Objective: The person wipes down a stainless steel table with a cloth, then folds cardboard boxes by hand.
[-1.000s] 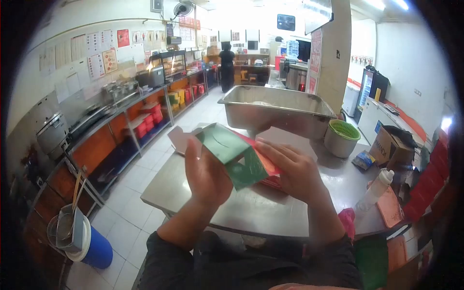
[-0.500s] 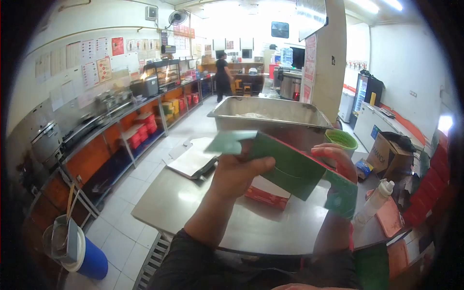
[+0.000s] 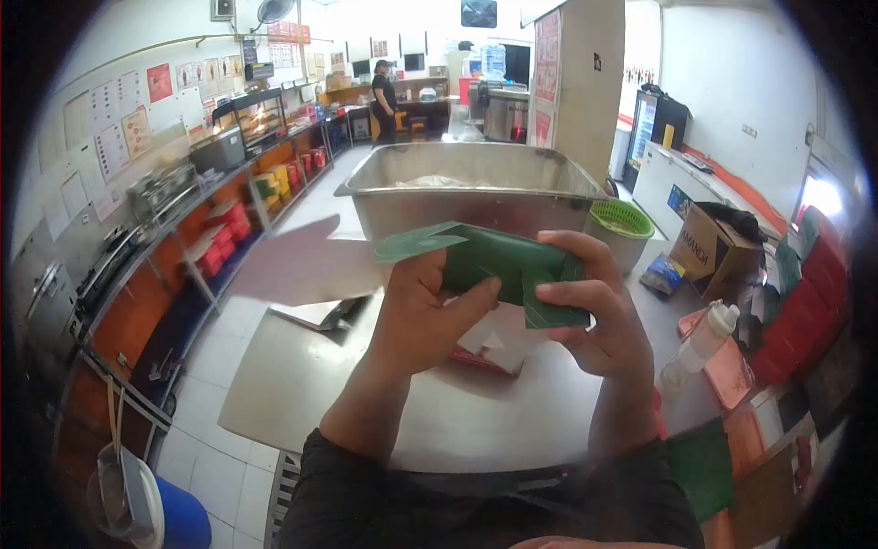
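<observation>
Between my two hands is a partly folded green cardboard box (image 3: 489, 256), held above the steel table (image 3: 430, 412). My left hand (image 3: 412, 316) grips its left side, thumb pressed on the green panel. A blurred pale flap (image 3: 306, 261) of the box sticks out to the left. My right hand (image 3: 599, 311) is closed round the right end, fingers on a folded-down green end flap. Below the box, a red and white carton (image 3: 489, 359) lies on the table, partly hidden by it.
A large steel tub (image 3: 476, 203) stands behind the box, with a green basket (image 3: 626, 218) at its right. To the right are a squeeze bottle (image 3: 702, 343), an orange tray (image 3: 739, 380) and a brown carton (image 3: 709, 247). A person (image 3: 384, 101) stands at the back.
The right end flap has been folded in against the box, and my right hand has shifted onto it. The pale flap now swings out left. The view has tilted down slightly.
</observation>
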A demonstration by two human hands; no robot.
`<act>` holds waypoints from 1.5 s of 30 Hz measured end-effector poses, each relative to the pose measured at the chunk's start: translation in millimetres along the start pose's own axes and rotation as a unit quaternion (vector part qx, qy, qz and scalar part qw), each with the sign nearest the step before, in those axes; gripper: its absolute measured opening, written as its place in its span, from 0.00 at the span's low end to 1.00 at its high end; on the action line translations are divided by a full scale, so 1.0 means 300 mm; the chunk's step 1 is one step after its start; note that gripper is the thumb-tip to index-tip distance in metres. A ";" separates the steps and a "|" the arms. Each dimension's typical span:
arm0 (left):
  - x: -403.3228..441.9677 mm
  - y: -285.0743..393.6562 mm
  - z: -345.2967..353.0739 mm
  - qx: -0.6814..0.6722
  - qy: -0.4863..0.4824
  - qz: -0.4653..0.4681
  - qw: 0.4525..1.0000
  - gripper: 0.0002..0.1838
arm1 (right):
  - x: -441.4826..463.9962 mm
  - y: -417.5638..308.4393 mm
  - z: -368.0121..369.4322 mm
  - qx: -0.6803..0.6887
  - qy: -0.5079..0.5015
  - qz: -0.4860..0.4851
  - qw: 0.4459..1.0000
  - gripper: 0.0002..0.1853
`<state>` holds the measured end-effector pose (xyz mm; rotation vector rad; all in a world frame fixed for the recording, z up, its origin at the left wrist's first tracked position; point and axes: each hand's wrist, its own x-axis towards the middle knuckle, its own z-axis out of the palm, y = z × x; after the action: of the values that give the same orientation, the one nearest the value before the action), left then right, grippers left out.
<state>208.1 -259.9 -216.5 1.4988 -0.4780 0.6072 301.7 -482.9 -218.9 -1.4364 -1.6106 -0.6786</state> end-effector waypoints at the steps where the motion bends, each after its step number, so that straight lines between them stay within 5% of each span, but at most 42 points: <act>1: -0.003 0.001 -0.006 0.021 -0.010 -0.020 1.000 0.15 | 0.005 0.006 0.002 -0.001 -0.007 0.001 1.000 0.19; 8: -0.009 -0.035 -0.039 -0.087 0.049 0.075 0.992 0.16 | -0.002 0.019 -0.004 -0.031 0.035 0.025 0.999 0.17; 21: 0.024 -0.009 0.023 -0.034 0.058 0.031 0.997 0.16 | 0.018 0.012 0.023 -0.151 0.097 -0.028 0.983 0.18; 24: 0.023 -0.042 0.005 -0.224 0.005 0.008 0.974 0.18 | 0.021 0.010 0.018 -0.160 0.098 -0.044 0.981 0.18; 35: -0.025 -0.033 0.092 0.011 0.063 0.134 0.989 0.22 | 0.005 0.034 0.050 -0.121 0.161 -0.046 0.978 0.21; 42: -0.009 -0.051 0.078 -0.063 0.036 0.087 0.994 0.22 | -0.008 0.044 0.067 -0.141 0.182 -0.068 0.971 0.22; 45: -0.026 -0.079 0.096 0.013 0.062 0.082 0.995 0.32 | -0.011 0.057 0.083 -0.130 0.196 -0.055 0.970 0.21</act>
<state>219.4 -288.7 -238.8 1.4455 -0.5009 0.8330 312.3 -460.4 -236.4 -1.2968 -1.3312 -1.1952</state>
